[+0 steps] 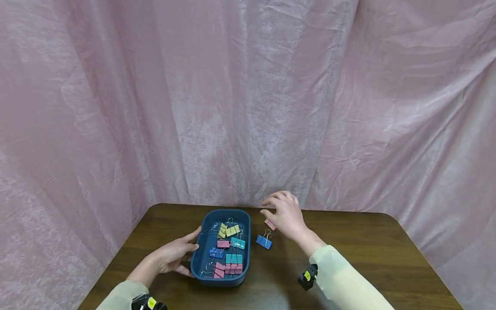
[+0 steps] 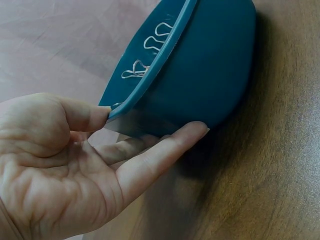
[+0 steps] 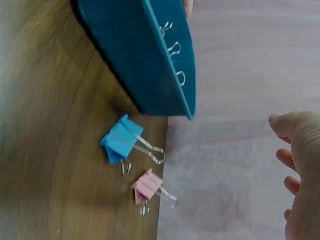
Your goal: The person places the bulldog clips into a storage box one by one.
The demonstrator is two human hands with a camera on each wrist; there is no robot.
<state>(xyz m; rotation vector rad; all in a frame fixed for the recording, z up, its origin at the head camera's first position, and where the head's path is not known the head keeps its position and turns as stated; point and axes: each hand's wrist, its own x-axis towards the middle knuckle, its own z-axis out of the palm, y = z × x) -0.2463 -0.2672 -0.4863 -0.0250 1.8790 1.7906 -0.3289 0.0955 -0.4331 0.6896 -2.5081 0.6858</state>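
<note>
A dark blue-green plastic box (image 1: 196,269) stands on the table with several binder clips inside: yellow clips (image 1: 232,230), teal clips (image 1: 234,258), pink clips (image 1: 223,244) and a blue clip (image 1: 216,252). My left hand (image 1: 174,255) holds the box's left side, thumb at the rim and fingers along the outer wall, as the left wrist view (image 2: 70,165) shows. Right of the box, a blue binder clip (image 3: 122,139) and a smaller pink binder clip (image 3: 148,186) lie on the wood. Above the pink clip hovers my right hand (image 1: 287,215), fingers loosely bent and spread, holding nothing.
The brown wooden table (image 1: 348,249) has rounded far corners. Behind its far edge hangs a pink velvet curtain (image 1: 240,107). Each wrist carries a small black camera, such as the right one (image 1: 308,277).
</note>
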